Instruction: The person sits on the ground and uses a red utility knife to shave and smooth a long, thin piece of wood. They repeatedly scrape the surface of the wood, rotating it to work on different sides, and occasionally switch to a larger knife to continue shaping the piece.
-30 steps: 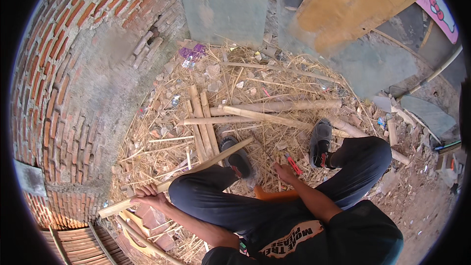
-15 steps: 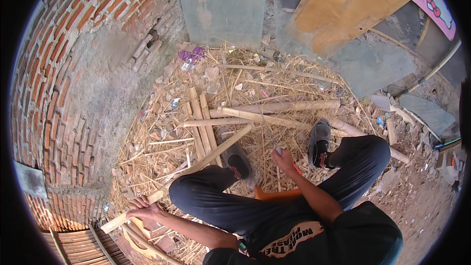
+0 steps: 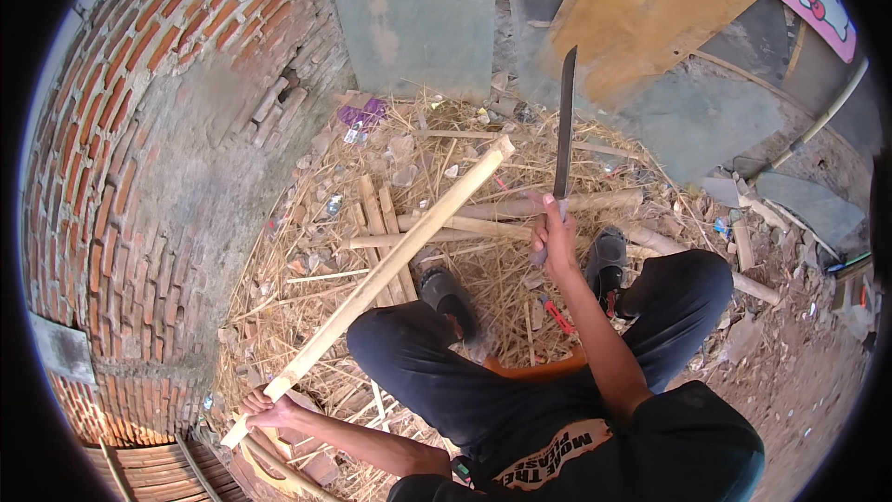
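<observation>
Near its lower end, my left hand is closed around a long split-bamboo strip. The pale strip slants up and away to the right, passing above my left knee, its far end raised over the litter. My right hand grips the handle of a machete, whose long dark blade points up and away from me. Blade and strip are apart, the machete being to the right of the strip's far end. Below my right hand, between my feet, lies a small red tool, its kind unclear.
Several bamboo pieces lie crossed on straw and shavings before my feet. A brick wall rises at left. Boards lean at the back. A bamboo pole lies by my right knee. Something orange shows under me.
My right hand has risen and swung the machete up into plain view. The bamboo strip's far end has lifted away from me; my left hand still holds the lower end.
</observation>
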`<state>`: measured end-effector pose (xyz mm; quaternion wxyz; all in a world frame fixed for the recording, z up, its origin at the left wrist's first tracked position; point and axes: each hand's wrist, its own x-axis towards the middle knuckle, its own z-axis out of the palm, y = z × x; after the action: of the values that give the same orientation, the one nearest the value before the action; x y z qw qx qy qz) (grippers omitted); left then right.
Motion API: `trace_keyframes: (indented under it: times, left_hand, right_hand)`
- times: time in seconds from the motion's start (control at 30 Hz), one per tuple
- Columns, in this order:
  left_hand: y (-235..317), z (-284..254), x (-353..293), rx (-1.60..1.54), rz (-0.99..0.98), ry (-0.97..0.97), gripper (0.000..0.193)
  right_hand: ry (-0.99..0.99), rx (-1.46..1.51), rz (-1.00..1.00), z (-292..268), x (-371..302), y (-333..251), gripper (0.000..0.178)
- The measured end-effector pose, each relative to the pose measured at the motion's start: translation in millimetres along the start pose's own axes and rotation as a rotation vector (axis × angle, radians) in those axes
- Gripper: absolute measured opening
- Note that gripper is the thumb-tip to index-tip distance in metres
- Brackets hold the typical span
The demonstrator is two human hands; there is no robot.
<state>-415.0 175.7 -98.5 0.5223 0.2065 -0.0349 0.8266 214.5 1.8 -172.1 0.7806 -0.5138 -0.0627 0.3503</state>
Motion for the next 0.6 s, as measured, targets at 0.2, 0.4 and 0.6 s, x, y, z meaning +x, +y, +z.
trace_keyframes:
  times: [0.2,0.4,0.6]
  left_hand:
    - [-19,17,-2,-0.086,-0.007,-0.032,0.068]
    - [-13,20,-6,-0.151,-0.073,-0.046,0.063]
    - [-6,20,-12,-0.124,-0.161,0.191,0.070]
  right_hand:
    - [-0.038,0.082,-0.120,26,14,-63,0.063]
    - [0.042,0.160,-0.145,41,25,-88,0.041]
    - [0.044,0.281,-0.092,39,22,-106,0.035]
